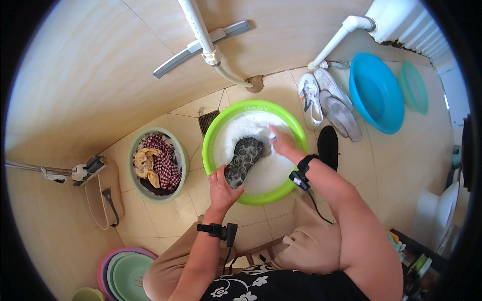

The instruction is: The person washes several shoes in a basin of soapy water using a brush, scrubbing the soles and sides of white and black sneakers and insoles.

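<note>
A green-rimmed plastic basin (257,199) with foamy water stands on the floor before me. My left hand (223,191) grips the near end of a dark shoe (246,158), its patterned sole turned up over the suds. At the basin's right side, my right hand (283,142) is closed round a small blue and white thing, perhaps a brush; most of it is hidden by the fingers and foam. A black shoe (328,147) lies on the tiles just right of the basin.
Left stands a pale green basin (185,165) of wet clothes, near a floor drain (207,121) and a mop bucket (117,192). White sneakers (311,101), grey insoles (340,114) and a blue basin (376,94) are at the upper right. Stacked basins (130,276) sit lower left; a toilet (437,210) stands right.
</note>
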Action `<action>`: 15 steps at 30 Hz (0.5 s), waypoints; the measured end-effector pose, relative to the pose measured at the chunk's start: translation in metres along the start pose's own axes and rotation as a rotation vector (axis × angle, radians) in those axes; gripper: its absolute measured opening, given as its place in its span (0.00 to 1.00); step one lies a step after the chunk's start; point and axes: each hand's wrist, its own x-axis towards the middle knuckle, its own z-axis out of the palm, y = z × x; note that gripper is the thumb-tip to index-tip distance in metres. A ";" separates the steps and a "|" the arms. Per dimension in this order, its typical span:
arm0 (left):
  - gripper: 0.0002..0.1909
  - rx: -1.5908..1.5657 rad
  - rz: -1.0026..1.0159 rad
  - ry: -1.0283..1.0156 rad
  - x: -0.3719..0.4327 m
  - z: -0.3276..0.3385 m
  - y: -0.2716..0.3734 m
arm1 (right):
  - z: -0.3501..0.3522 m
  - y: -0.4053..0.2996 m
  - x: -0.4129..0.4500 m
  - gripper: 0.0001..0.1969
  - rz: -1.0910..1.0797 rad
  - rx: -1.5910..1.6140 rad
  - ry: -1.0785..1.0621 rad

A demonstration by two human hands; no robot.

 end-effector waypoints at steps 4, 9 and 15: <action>0.41 0.047 -0.024 -0.007 0.000 0.001 0.002 | 0.031 -0.034 -0.047 0.26 -0.133 0.369 -0.199; 0.40 0.079 -0.029 -0.026 -0.002 0.003 -0.002 | 0.012 -0.035 -0.043 0.25 -0.074 0.109 -0.206; 0.41 0.032 -0.055 -0.025 0.000 0.005 0.004 | 0.032 -0.022 -0.041 0.26 -0.146 0.274 -0.120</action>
